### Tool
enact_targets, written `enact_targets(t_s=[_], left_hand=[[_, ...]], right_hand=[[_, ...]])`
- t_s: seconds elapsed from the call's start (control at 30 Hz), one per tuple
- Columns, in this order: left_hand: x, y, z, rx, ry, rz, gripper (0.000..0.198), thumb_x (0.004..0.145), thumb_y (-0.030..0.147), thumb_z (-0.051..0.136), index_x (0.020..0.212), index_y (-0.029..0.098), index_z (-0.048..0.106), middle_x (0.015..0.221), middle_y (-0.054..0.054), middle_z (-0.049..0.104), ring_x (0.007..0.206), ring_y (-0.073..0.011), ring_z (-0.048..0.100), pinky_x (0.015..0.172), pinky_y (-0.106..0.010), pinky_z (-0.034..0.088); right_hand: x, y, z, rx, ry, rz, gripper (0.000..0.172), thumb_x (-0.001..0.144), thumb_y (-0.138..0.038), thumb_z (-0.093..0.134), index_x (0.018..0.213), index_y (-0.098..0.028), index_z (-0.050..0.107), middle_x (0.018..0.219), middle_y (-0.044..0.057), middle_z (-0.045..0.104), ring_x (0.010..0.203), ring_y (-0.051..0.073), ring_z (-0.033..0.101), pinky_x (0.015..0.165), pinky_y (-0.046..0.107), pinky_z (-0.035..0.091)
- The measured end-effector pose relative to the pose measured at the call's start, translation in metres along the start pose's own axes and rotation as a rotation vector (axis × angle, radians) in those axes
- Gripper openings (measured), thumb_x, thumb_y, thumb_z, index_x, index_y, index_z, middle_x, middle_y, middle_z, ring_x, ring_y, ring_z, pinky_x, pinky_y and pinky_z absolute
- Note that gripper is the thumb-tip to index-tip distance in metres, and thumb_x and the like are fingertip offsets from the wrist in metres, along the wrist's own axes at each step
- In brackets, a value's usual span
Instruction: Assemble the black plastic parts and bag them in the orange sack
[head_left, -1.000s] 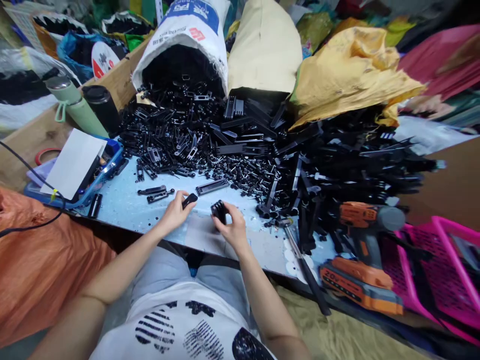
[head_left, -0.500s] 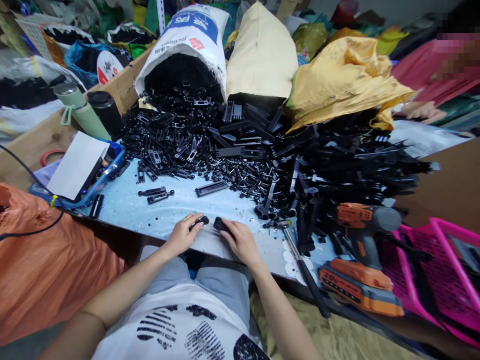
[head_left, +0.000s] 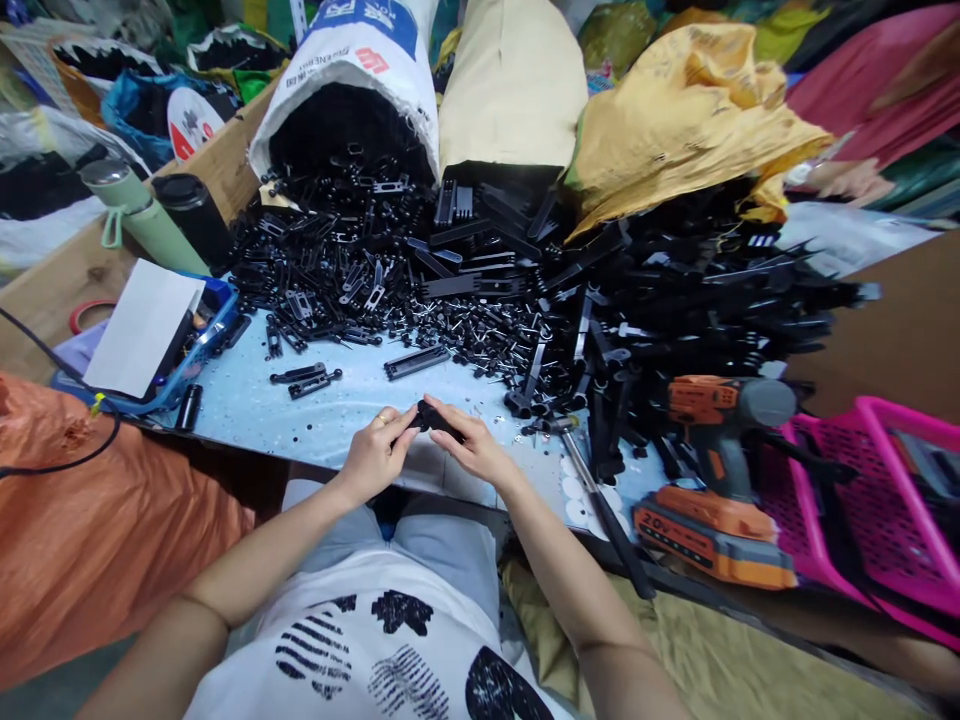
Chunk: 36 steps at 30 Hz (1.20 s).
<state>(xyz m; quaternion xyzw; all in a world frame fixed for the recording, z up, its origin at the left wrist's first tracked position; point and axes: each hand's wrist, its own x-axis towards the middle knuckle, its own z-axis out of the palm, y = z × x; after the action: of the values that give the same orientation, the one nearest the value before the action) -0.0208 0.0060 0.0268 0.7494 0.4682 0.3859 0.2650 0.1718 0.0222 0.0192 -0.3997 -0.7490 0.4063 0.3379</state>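
Note:
My left hand (head_left: 379, 450) is closed on a small black plastic part, mostly covered by the fingers. Closed on a longer black plastic part (head_left: 442, 422) is my right hand (head_left: 472, 445). The two parts meet end to end above the table's front edge; whether they interlock I cannot tell. Just beyond my hands lies a flat black slotted bar (head_left: 416, 362). Two slim black pieces (head_left: 307, 378) rest to its left. Behind them spreads a heap of small black parts and pins (head_left: 472, 330).
A hammer (head_left: 607, 510) and an orange cordless drill (head_left: 712, 490) lie at the right, beside a pink basket (head_left: 817, 500). Sacks (head_left: 510, 90) spill black parts at the back. At left are a blue tray (head_left: 217, 325), a green bottle (head_left: 142, 215) and a black cup (head_left: 195, 215). Another person's hand (head_left: 847, 180) shows far right.
My hands have come together, bringing the two black parts from apart to touching. The view has shifted slightly.

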Motion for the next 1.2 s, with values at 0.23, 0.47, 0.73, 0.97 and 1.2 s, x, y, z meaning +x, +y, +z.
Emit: enact_targets(t_s=[0.23,0.47,0.73,0.97,1.2], left_hand=[[0.011,0.014,0.019,-0.062,0.342,0.11,0.035,0.092,0.019,0.044,0.126,0.017,0.054,0.092,-0.008,0.058,0.084,-0.0137,0.057,0.074,-0.026,0.049],[0.022,0.007,0.002,-0.113,0.29,0.218,0.033,0.092,0.021,0.044,0.122,0.017,0.057,0.092,-0.008,0.061,0.083,-0.0139,0.057,0.072,-0.027,0.05],[0.035,-0.003,0.001,-0.209,0.156,0.079,0.034,0.091,0.036,0.045,0.114,0.017,0.062,0.095,-0.009,0.063,0.086,-0.0164,0.058,0.077,-0.031,0.049],[0.007,-0.01,0.021,-0.766,0.144,-0.708,0.04,0.087,0.042,0.051,0.114,0.013,0.056,0.053,0.006,0.049,0.033,-0.0039,0.039,0.033,-0.014,0.029],[0.025,0.013,-0.013,-1.624,-0.204,-1.186,0.018,0.09,0.01,0.037,0.092,0.009,0.055,0.067,0.0,0.049,0.035,0.0017,0.033,0.025,-0.005,0.019]], right_hand=[[0.002,-0.004,0.034,0.033,0.291,-0.021,0.052,0.091,-0.04,0.045,0.141,-0.026,0.036,0.124,0.01,0.055,0.088,0.018,0.061,0.078,0.035,0.053],[0.005,-0.012,0.049,-0.013,0.425,-0.04,0.056,0.091,-0.045,0.042,0.142,-0.022,0.034,0.124,0.011,0.056,0.098,0.021,0.059,0.083,0.036,0.052],[0.014,-0.006,0.056,-0.083,0.359,0.084,0.06,0.093,-0.048,0.033,0.146,-0.024,0.022,0.129,0.013,0.051,0.102,0.024,0.057,0.087,0.041,0.049],[0.013,0.016,-0.052,-0.595,0.175,0.092,0.043,0.092,-0.039,0.04,0.129,-0.022,0.052,0.118,0.013,0.058,0.109,0.028,0.053,0.092,0.049,0.044],[0.01,-0.003,-0.076,-0.56,0.109,0.064,0.038,0.093,-0.034,0.04,0.127,-0.02,0.052,0.108,0.009,0.063,0.094,0.021,0.061,0.082,0.037,0.05]])
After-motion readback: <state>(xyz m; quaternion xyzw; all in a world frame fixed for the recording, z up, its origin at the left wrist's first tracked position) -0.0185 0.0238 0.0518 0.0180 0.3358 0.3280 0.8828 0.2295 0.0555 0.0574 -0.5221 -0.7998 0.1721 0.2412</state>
